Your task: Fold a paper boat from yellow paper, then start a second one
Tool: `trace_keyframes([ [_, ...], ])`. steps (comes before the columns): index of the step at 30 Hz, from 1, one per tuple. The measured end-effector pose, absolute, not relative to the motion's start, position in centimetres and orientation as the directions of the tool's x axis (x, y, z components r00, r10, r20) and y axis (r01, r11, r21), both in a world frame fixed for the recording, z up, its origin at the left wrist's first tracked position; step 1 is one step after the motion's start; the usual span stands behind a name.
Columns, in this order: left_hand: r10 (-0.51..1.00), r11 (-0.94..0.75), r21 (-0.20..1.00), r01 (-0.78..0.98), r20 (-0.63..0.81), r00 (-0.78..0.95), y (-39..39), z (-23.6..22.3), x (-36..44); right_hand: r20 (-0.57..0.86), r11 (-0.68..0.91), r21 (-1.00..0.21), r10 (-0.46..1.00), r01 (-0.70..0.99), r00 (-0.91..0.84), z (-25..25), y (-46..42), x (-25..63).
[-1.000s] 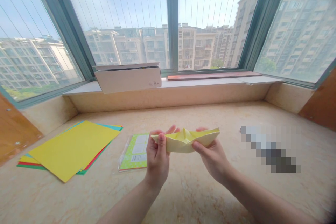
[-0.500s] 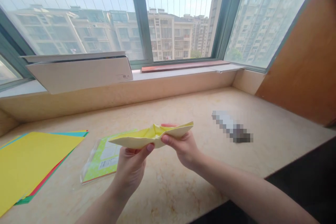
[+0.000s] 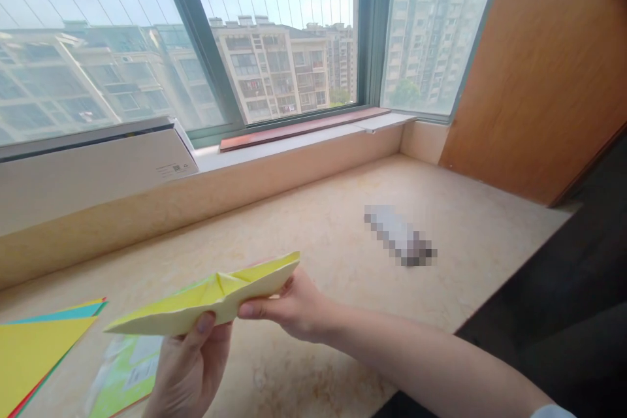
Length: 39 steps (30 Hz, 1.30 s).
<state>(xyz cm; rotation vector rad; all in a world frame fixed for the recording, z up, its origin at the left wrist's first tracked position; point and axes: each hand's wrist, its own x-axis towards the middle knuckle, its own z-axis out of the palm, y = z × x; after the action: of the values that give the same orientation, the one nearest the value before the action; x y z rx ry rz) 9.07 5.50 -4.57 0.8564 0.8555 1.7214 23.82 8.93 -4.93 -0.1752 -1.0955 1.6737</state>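
Observation:
A folded yellow paper boat (image 3: 196, 313), pale outside and bright yellow inside, is held up in both hands above the counter. Its two ends are pointed, and a small creased peak rises in the middle. My left hand (image 3: 191, 362) pinches the near side just left of centre, thumb in front and fingers underneath. My right hand (image 3: 289, 307) grips the right half, its thumb on the near wall and the other fingers mostly hidden behind the paper. Partly behind the left hand lies a green packet (image 3: 125, 366) in clear plastic.
Coloured paper sheets (image 3: 44, 353), yellow on top, lie at the left of the marbled counter (image 3: 313, 235). A pixelated item (image 3: 399, 235) is farther right. A white box (image 3: 98, 176) and a reddish board (image 3: 304, 129) rest along the windowsill. A wooden panel (image 3: 533, 72) stands at the right.
The view has turned to the right, so the surroundings shift left. The paper boat sits lower in view and tilts up to the right. Its middle is opened wider, and both hands still hold it.

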Motion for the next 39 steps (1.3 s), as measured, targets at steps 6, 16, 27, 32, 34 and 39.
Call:
trace_keyframes([
  [6, 0.971, -0.22, 0.885, -0.41, 0.158, -0.179, 5.6, -5.2, 9.0, 0.354, -0.032, -0.733, 0.835, -0.679, -0.421, -5.1, 9.1, 24.2],
  [16, 0.962, -0.267, 0.873, -0.408, 0.266, -0.06, 4.7, -5.7, 9.0, 0.298, 0.026, -0.841, 0.856, -0.54, -0.423, -5.3, 8.0, 25.2],
  [27, 0.933, -0.221, 0.871, -0.439, 0.32, 0.164, 4.1, -5.5, 9.7, 0.341, 0.155, -0.899, 0.835, -0.41, -0.431, -6.2, 7.2, 24.1],
  [32, 0.895, -0.345, 0.901, -0.265, 0.401, 0.198, 3.9, -5.0, 7.7, 0.392, 0.269, -0.91, 0.805, -0.315, -0.446, -5.8, 7.4, 25.6],
  [34, 0.873, -0.429, 0.89, -0.155, 0.452, 0.182, 3.8, -4.7, 6.8, 0.394, 0.298, -0.914, 0.81, -0.275, -0.434, -5.7, 7.6, 26.0],
  [39, 0.822, -0.566, 0.809, 0.158, 0.54, 0.181, 3.3, -3.0, 5.6, 0.519, 0.504, -0.847, 0.721, -0.167, -0.459, -5.8, 8.3, 27.0],
])
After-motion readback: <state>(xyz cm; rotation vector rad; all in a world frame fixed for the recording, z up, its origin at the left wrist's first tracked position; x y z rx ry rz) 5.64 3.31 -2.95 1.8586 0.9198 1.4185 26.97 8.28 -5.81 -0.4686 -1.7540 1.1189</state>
